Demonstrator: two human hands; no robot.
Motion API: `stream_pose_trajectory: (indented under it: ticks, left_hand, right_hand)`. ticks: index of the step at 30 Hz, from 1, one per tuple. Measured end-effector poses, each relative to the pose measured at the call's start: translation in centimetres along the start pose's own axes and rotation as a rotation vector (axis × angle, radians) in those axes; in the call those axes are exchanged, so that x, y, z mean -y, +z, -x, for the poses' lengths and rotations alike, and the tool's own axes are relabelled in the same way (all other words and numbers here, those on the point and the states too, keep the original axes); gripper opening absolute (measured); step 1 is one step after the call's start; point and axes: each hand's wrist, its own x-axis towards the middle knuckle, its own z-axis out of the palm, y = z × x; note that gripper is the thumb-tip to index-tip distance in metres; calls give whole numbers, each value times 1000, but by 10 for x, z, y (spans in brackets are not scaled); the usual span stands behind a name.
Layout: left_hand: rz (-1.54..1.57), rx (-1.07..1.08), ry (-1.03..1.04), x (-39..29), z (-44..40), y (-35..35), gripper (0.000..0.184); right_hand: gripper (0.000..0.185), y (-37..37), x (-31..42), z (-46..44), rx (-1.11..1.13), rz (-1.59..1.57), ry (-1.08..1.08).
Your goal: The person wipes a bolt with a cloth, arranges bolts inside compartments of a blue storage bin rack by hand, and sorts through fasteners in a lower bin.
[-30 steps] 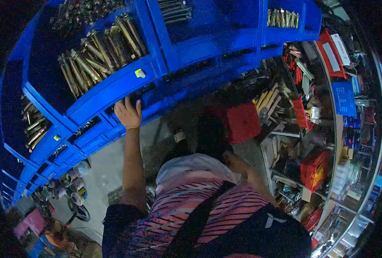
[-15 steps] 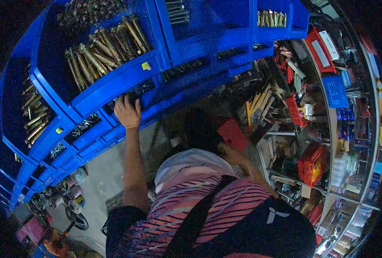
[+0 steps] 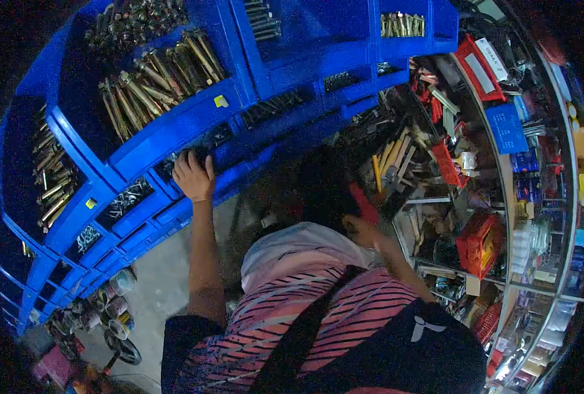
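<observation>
My left hand (image 3: 194,176) rests on the front edge of a blue bin (image 3: 206,152) in a lower row, fingers spread over the rim and nothing seen in them. Above it, long brass-coloured anchor bolts (image 3: 154,85) lie in a larger blue bin (image 3: 167,129) with a yellow sticker (image 3: 221,101) on its front. Beside my body at the right is my right hand (image 3: 359,231), dark and blurred, near a red object (image 3: 364,203). Its fingers are too dim to make out.
Small screws (image 3: 129,198) fill a lower bin on the left. Shelves on the right hold a red basket (image 3: 479,245), a blue box (image 3: 506,129) and wooden handles (image 3: 395,157). Cans (image 3: 120,325) and a wheel (image 3: 122,348) stand on the floor (image 3: 164,262) at lower left.
The view has shifted along the racks, showing more of the lower bins. My left hand stays at the bin edge. Less of the red object beside my right hand shows.
</observation>
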Motion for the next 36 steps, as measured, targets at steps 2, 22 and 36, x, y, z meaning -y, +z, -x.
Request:
stream_pose_trajectory:
  ticks: [2, 22, 36]
  left_hand:
    - [-113, 45, -23, -2, -1, -2, 38]
    - [-69, -80, -84, 2, 5, 7, 40]
    - [392, 572, -231, -60, 120, -22, 20]
  right_hand:
    - [25, 1, -22, -5, -40, 111, -2]
    - [35, -52, -12, -12, 56, 355, 366]
    - [34, -95, -136, -68, 301, 407, 198]
